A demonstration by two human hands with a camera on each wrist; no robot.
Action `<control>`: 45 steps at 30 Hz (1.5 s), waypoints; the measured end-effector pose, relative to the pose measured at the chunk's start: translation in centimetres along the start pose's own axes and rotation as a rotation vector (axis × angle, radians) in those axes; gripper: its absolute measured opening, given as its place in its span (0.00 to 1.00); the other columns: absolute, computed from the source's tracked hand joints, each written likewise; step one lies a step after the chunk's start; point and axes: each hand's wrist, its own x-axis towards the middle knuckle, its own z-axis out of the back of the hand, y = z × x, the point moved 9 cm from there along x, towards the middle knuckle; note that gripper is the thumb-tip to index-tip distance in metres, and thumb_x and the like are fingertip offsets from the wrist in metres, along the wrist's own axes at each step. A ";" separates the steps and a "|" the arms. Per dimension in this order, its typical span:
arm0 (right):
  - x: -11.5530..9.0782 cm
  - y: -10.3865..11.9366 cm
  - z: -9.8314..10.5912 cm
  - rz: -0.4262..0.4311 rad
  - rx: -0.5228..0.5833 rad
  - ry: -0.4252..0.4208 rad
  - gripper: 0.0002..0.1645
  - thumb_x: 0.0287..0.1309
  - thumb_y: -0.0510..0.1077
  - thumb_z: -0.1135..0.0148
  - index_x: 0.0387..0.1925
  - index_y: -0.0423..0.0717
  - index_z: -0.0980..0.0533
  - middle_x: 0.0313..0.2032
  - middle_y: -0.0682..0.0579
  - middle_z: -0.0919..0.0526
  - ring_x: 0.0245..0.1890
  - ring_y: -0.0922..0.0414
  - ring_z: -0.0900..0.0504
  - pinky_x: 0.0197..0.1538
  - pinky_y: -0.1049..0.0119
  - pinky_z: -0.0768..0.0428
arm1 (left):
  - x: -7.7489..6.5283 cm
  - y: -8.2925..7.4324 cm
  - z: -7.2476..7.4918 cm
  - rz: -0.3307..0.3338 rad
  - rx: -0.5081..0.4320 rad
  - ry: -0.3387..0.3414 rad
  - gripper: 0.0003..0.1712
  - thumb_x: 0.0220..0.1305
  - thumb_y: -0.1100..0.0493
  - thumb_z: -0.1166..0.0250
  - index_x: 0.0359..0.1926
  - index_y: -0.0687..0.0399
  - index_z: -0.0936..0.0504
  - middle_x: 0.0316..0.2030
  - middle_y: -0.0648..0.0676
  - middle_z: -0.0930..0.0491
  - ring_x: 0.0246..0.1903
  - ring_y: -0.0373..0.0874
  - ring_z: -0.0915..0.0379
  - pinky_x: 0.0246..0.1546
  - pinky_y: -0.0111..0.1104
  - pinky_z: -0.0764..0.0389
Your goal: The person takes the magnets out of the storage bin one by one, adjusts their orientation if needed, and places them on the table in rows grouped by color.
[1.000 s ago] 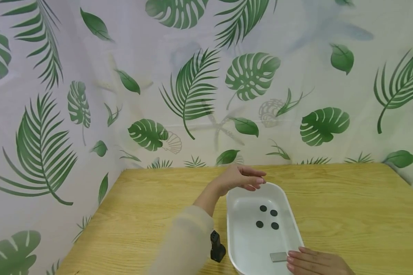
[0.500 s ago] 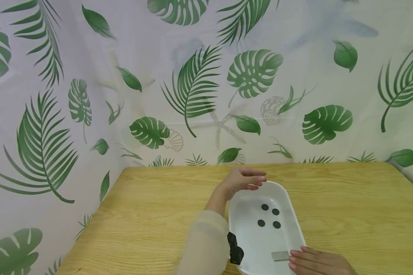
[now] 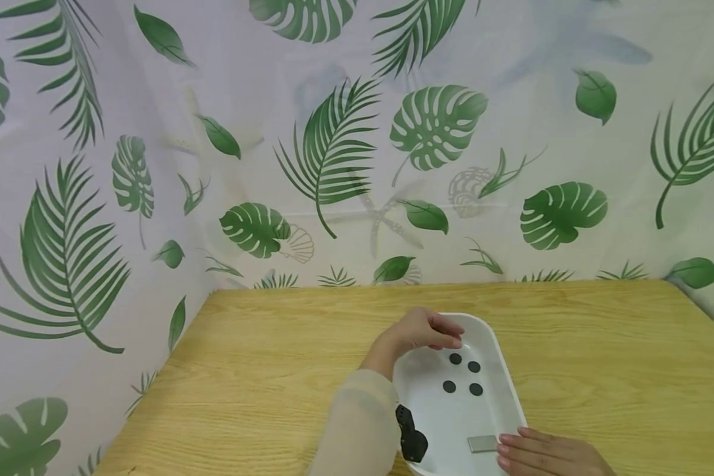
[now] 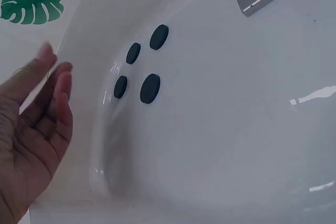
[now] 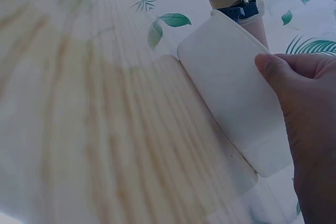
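A white tray (image 3: 440, 423) with rounded corners stands on the wooden table, holding several dark round discs (image 3: 476, 389) and a small grey rectangular block (image 3: 482, 443). My left hand (image 3: 428, 330) hovers over the far end of the tray, short of the discs. In the left wrist view, the left hand (image 4: 39, 124) has its thumb apart from loosely bent fingers, with nothing between them. My right hand (image 3: 547, 453) lies over the tray's near right rim beside the block. From the right wrist, the right hand's thumb (image 5: 275, 72) presses the outer wall, its fingers beyond the rim.
The wooden table (image 3: 262, 370) extends around the tray. A cloth backdrop (image 3: 500, 132) with green leaf prints rises behind and to the left. A black device (image 3: 412, 436) sits at the left wrist, overlapping the tray's left rim.
My left hand has come down and nearer, from above the far rim to over the tray's far end. Its sleeve and black device shifted right. The right hand and discs stayed put.
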 end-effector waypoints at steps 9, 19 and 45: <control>0.0 0.0 0.1 0.042 -0.008 -0.024 0.21 0.66 0.44 0.47 0.45 0.27 0.22 0.46 0.39 0.17 0.56 0.49 0.22 0.64 0.64 0.34 | 0.0 0.6 -0.5 0.069 0.261 -0.023 0.13 0.50 0.57 0.26 0.40 0.46 0.13 0.27 0.41 0.17 0.28 0.33 0.28 0.32 0.25 0.29; 1.2 0.1 0.5 0.028 -0.013 -0.052 0.18 0.64 0.43 0.43 0.42 0.29 0.20 0.41 0.40 0.15 0.49 0.51 0.18 0.62 0.66 0.32 | 0.4 1.2 -1.1 0.072 0.426 -0.019 0.11 0.46 0.62 0.24 0.34 0.53 0.14 0.20 0.45 0.26 0.22 0.34 0.33 0.27 0.23 0.32; 1.7 0.3 0.9 0.031 -0.022 -0.084 0.17 0.63 0.42 0.43 0.40 0.29 0.19 0.36 0.40 0.14 0.46 0.51 0.16 0.61 0.65 0.31 | 1.5 1.4 -1.9 0.014 0.598 -0.032 0.08 0.52 0.56 0.27 0.30 0.51 0.18 0.23 0.44 0.25 0.24 0.34 0.32 0.28 0.22 0.30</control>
